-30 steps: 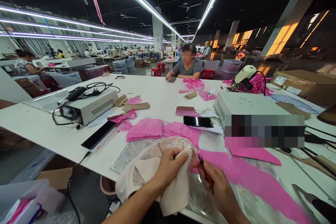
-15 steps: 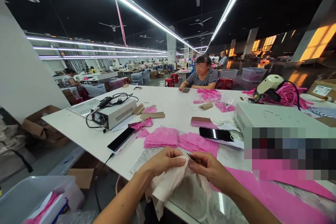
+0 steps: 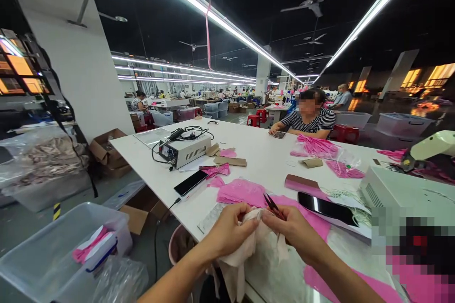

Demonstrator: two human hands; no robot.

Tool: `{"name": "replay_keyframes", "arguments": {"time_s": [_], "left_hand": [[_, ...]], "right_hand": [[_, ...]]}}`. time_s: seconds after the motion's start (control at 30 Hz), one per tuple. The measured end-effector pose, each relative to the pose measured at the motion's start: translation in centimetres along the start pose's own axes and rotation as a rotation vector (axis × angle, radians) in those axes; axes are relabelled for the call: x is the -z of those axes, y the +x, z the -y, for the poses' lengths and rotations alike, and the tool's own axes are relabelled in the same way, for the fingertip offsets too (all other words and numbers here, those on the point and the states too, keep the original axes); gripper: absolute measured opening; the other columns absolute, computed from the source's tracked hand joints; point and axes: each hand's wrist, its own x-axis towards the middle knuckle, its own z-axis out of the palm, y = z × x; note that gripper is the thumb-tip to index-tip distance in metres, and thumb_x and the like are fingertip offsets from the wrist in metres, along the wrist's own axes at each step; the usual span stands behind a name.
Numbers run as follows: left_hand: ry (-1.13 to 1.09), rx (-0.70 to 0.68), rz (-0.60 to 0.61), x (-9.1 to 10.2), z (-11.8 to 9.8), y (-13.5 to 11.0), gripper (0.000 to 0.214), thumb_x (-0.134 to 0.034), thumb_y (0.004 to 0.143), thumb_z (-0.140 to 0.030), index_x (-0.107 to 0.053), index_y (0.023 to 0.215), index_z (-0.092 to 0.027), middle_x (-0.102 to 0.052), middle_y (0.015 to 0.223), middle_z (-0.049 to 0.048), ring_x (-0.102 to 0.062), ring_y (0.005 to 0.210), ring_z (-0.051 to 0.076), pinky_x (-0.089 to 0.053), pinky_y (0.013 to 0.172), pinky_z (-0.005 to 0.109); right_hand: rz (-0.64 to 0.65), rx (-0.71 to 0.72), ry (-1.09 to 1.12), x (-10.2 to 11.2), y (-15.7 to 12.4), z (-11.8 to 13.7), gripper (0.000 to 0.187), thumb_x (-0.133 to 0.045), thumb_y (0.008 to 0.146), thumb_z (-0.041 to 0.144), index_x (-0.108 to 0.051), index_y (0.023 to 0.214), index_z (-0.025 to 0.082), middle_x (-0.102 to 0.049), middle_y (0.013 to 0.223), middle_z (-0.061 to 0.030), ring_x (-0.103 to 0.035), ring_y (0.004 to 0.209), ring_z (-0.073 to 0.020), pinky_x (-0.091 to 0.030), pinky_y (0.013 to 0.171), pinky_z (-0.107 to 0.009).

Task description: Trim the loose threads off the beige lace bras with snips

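Observation:
My left hand pinches a cream fabric piece at the near edge of the white table. Close beside it, my right hand is closed on small dark snips, whose blades point up and away over the fabric. The cream piece hangs down over the table edge between my forearms. Pink lace pieces lie just beyond my hands.
A black phone lies right of the lace, another phone to the left. A grey control box with cables and a white machine stand on the table. A seated person faces me. Clear bins and cardboard boxes stand on the floor at left.
The view has swung left, showing the pillar and floor bins. My hands stay together on the cream fabric, and the snips now point more upward.

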Motion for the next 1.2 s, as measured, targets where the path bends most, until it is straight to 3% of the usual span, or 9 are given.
{"name": "replay_keyframes", "arguments": {"time_s": [0.33,0.43,0.6,0.7,0.87,0.97,1.1,1.2], "left_hand": [[-0.453,0.101,0.014,0.3,0.6,0.4,0.023,-0.069,0.061,-0.031,-0.058,0.067,-0.012,-0.051,0.059,-0.0017,-0.042,0.056,0.011,-0.03,0.053,0.022],[-0.478,0.128,-0.001,0.1,0.7,0.1,0.024,-0.07,0.06,-0.032,-0.06,0.067,-0.012,-0.051,0.057,-0.0024,-0.041,0.054,0.01,-0.029,0.052,0.022],[-0.371,0.049,-0.106,-0.4,0.2,-0.6,0.019,-0.073,0.062,-0.027,-0.065,0.072,-0.012,-0.057,0.066,-0.0006,-0.048,0.063,0.012,-0.034,0.059,0.023],[-0.493,0.081,-0.116,-0.7,0.0,-0.8,0.023,-0.076,0.061,-0.03,-0.067,0.069,-0.011,-0.06,0.064,0.0007,-0.049,0.061,0.012,-0.036,0.059,0.023],[-0.895,0.277,0.022,-1.1,0.6,-0.5,0.028,-0.085,0.047,-0.026,-0.069,0.062,-0.009,-0.064,0.056,0.0029,-0.053,0.05,0.01,-0.039,0.055,0.023],[-1.016,0.363,0.077,-1.8,1.6,-0.4,0.032,-0.087,0.041,-0.022,-0.07,0.062,-0.006,-0.066,0.056,0.0059,-0.056,0.047,0.011,-0.042,0.055,0.023],[-1.05,0.409,0.018,-3.2,2.6,-0.6,0.032,-0.087,0.04,-0.02,-0.072,0.064,-0.005,-0.068,0.056,0.0081,-0.059,0.047,0.013,-0.045,0.055,0.025],[-1.043,0.398,-0.012,-4.2,2.7,-0.9,0.032,-0.086,0.043,-0.022,-0.073,0.067,-0.005,-0.069,0.058,0.0097,-0.06,0.05,0.015,-0.046,0.056,0.026]], "right_hand": [[0.004,0.004,0.062,-1.0,0.2,-0.1,0.031,-0.072,0.057,0.043,-0.058,0.06,0.015,-0.046,0.048,0.0062,-0.034,0.041,-0.007,-0.021,0.039,-0.021],[-0.036,0.047,0.081,-1.1,0.4,-0.6,0.031,-0.072,0.058,0.043,-0.057,0.058,0.015,-0.044,0.047,0.0068,-0.033,0.041,-0.0072,-0.021,0.039,-0.021],[-0.066,0.097,0.141,-1.4,0.4,-1.4,0.031,-0.074,0.059,0.04,-0.054,0.056,0.015,-0.044,0.049,0.0069,-0.036,0.045,-0.0075,-0.027,0.044,-0.021],[-0.025,0.064,0.189,-1.3,0.2,-1.5,0.03,-0.075,0.059,0.038,-0.057,0.059,0.015,-0.048,0.05,0.0053,-0.04,0.046,-0.0085,-0.03,0.045,-0.022],[0.04,-0.009,0.291,-0.8,0.0,-1.9,0.027,-0.078,0.055,0.033,-0.06,0.061,0.014,-0.055,0.053,0.0025,-0.047,0.048,-0.0107,-0.037,0.049,-0.024],[0.039,-0.037,0.324,-0.7,-0.1,-2.6,0.027,-0.079,0.052,0.031,-0.061,0.059,0.013,-0.057,0.054,0.0016,-0.049,0.048,-0.0109,-0.039,0.05,-0.024],[-0.021,-0.051,0.294,0.3,-0.8,-3.7,0.03,-0.078,0.057,0.036,-0.065,0.072,0.014,-0.057,0.055,0.0032,-0.047,0.046,-0.0098,-0.034,0.044,-0.021],[-0.197,-0.008,0.152,2.0,-2.0,-4.2,0.039,-0.073,0.064,0.046,-0.066,0.089,0.017,-0.054,0.052,0.0046,-0.039,0.039,-0.0086,-0.025,0.037,-0.02]]}}
